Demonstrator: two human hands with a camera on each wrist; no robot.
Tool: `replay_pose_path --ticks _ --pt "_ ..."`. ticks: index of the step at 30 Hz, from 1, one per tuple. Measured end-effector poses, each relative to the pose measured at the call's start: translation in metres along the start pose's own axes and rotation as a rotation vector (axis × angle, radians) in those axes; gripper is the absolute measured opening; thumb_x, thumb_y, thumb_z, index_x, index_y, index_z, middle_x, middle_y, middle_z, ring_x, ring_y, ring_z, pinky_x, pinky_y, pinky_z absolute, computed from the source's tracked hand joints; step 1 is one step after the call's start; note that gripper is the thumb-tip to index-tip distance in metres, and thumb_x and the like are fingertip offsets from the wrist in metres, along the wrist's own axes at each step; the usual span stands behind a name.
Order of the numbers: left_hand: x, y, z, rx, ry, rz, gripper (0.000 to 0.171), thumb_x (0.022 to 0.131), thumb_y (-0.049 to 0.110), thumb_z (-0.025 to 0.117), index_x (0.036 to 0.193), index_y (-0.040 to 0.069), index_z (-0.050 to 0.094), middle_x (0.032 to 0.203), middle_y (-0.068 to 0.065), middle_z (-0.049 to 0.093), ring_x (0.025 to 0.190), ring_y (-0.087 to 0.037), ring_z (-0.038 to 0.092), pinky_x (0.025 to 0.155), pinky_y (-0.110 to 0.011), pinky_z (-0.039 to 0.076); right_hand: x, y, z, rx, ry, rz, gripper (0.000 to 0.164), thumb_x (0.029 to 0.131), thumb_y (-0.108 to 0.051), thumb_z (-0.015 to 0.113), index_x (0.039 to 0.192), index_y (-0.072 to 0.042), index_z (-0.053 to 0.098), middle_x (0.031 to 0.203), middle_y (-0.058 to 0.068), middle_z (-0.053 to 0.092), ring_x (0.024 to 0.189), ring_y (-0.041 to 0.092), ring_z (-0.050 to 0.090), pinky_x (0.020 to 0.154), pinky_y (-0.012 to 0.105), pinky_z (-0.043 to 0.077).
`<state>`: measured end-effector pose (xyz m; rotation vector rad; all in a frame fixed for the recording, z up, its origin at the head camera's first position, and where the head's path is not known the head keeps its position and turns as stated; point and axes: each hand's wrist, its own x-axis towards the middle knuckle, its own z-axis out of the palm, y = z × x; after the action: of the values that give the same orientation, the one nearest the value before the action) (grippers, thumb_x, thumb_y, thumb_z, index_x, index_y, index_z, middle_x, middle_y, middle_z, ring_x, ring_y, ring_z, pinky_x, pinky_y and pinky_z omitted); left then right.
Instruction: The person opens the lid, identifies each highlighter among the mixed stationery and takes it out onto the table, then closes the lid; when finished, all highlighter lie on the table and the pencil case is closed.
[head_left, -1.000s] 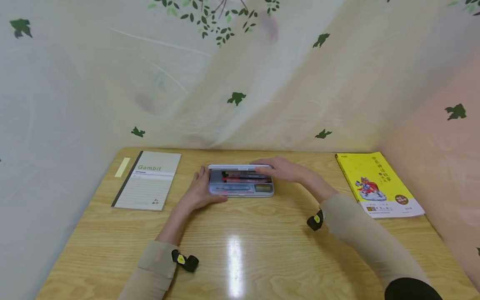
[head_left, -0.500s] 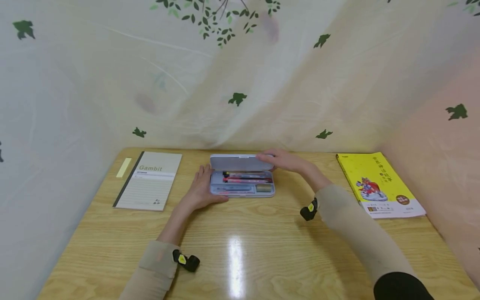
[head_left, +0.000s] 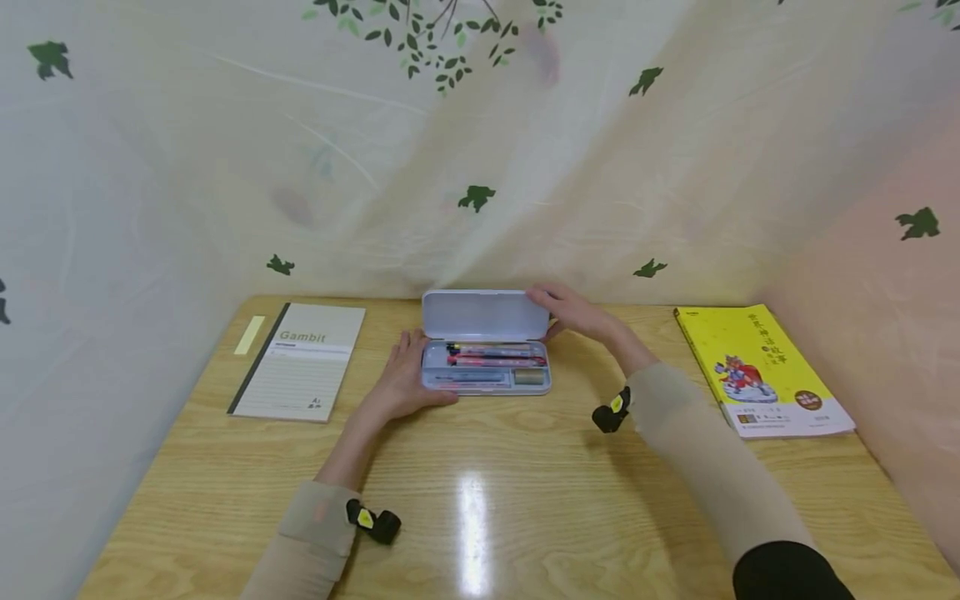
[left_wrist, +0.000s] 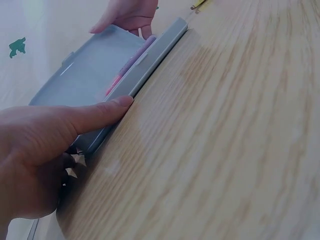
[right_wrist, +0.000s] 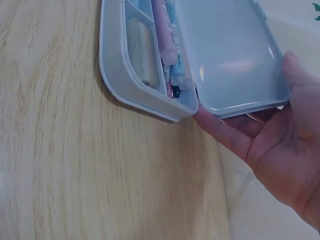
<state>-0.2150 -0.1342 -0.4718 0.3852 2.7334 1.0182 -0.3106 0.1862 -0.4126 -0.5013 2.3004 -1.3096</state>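
A light blue-grey pencil case lies at the back middle of the table with its lid raised. Several pens and an eraser fill its compartments. My left hand grips the case's left end. In the left wrist view its thumb presses along the front wall, and the other fingers are partly hidden. The lid's right end is held by my right hand. From the right wrist, the thumb shows at the lid's edge and the other fingers behind it.
To the left lie a Gambit notebook and a pale yellow strip. A yellow book lies on the right of the wooden table. A patterned curtain hangs right behind the back edge.
My right hand has swung the lid up and back from nearly closed to upright, showing more of the pens. My left hand has stayed at the case's left end.
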Motion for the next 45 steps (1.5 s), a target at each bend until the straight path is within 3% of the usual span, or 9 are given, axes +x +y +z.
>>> replay_pose_path --ticks 10,19,38,45 --pt "0.0 0.001 -0.001 -0.005 -0.007 -0.009 0.107 0.077 0.042 0.088 0.157 0.001 0.03 0.171 -0.027 0.009 0.161 -0.045 -0.003 0.133 -0.057 0.003 0.001 0.021 0.001 0.175 0.1 0.053 0.048 0.114 -0.032 0.029 0.143 0.004 0.041 0.118 0.024 0.06 0.093 0.025 0.069 0.08 0.04 0.066" --pt "0.0 0.0 -0.001 0.004 -0.003 -0.006 0.106 0.077 0.043 0.088 0.156 0.001 0.031 0.171 -0.027 0.011 0.161 -0.045 -0.002 0.133 -0.057 0.004 0.008 0.039 0.009 0.282 0.138 0.033 0.038 0.114 -0.025 0.031 0.13 0.006 0.046 0.095 0.007 0.063 0.08 0.016 0.067 0.072 0.032 0.065" --pt "0.0 -0.001 0.0 0.006 0.002 -0.009 0.111 0.077 0.043 0.088 0.16 0.003 0.026 0.172 -0.025 0.011 0.161 -0.045 -0.003 0.133 -0.056 0.003 0.013 0.039 0.016 0.227 0.222 0.057 0.035 0.113 -0.02 0.034 0.113 0.01 0.052 0.075 0.003 0.062 0.062 0.016 0.065 0.06 0.029 0.063" --pt "0.001 0.0 0.0 0.005 -0.004 -0.016 0.11 0.077 0.043 0.088 0.159 0.003 0.026 0.172 -0.026 0.009 0.161 -0.044 -0.004 0.133 -0.055 0.003 0.007 0.037 0.018 0.213 0.246 0.055 0.036 0.113 -0.022 0.036 0.114 0.011 0.052 0.081 0.009 0.063 0.065 0.016 0.066 0.063 0.029 0.064"
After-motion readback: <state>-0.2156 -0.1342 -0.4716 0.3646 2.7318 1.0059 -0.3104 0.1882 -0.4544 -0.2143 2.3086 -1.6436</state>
